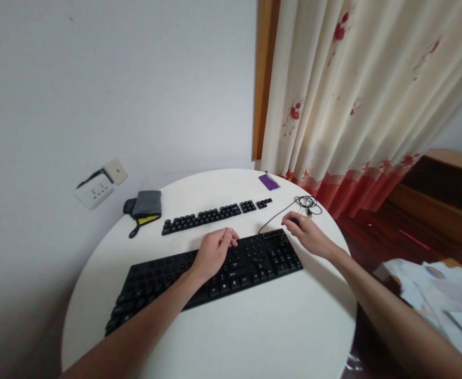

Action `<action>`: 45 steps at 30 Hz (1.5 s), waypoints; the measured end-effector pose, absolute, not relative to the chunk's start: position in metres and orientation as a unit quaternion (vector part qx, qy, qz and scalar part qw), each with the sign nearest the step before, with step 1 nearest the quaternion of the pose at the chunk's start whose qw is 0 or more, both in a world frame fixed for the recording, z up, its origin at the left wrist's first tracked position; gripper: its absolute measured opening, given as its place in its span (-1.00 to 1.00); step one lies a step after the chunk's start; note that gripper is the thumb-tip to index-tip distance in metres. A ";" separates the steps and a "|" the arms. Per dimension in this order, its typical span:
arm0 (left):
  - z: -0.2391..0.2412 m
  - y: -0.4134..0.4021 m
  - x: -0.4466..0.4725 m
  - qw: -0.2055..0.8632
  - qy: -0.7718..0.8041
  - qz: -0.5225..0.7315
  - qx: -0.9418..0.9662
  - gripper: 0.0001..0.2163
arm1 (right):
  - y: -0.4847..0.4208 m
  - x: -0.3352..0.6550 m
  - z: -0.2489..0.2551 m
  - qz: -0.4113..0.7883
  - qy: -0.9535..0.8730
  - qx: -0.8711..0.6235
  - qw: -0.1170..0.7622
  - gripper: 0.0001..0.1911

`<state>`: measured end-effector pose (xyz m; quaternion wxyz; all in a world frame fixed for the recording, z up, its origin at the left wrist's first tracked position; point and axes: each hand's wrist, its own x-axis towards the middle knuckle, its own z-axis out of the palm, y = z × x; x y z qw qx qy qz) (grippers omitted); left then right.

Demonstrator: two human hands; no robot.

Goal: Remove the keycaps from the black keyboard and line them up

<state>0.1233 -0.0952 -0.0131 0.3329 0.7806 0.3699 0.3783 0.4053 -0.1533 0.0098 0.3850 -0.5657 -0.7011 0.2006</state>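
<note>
A black keyboard (231, 276) lies across the round white table, its upper rows showing bare positions without keycaps. Over its middle is my left hand (214, 251), fingers curled together; whatever they may hold is hidden. My right hand (304, 231) is just past the keyboard's far right corner, closed around a small black object (294, 221) that is mostly covered by the fingers. Behind the keyboard, loose black keycaps (203, 218) stand in rows, with smaller groups of keycaps (248, 206) at their right end.
The keyboard's coiled cable (308, 203) lies near the right edge. A purple packet (269, 182) is at the back, and a grey cloth pouch (147, 204) with yellow inside sits at left. A wall socket (94, 190) and a curtain (333, 105) border the table (262, 331).
</note>
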 end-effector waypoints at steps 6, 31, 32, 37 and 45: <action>-0.011 -0.095 0.124 0.332 0.379 0.378 0.777 -0.62 | -0.152 0.415 0.014 0.220 -0.769 -0.522 0.296 -0.79; -0.014 -0.096 0.126 0.357 0.370 0.349 0.784 -0.62 | -0.134 0.409 -0.016 0.276 -0.702 -0.569 0.328 -0.62; -0.014 -0.096 0.126 0.359 0.370 0.344 0.785 -0.62 | -0.132 0.409 -0.020 0.284 -0.687 -0.578 0.337 -0.62; -0.012 -0.097 0.127 0.346 0.367 0.328 0.799 -0.64 | -0.120 0.408 -0.023 0.322 -0.624 -0.614 0.360 -0.58; -0.009 -0.098 0.127 0.318 0.359 0.391 0.786 -0.78 | -0.108 0.347 0.020 0.278 -0.634 -0.549 0.467 -0.61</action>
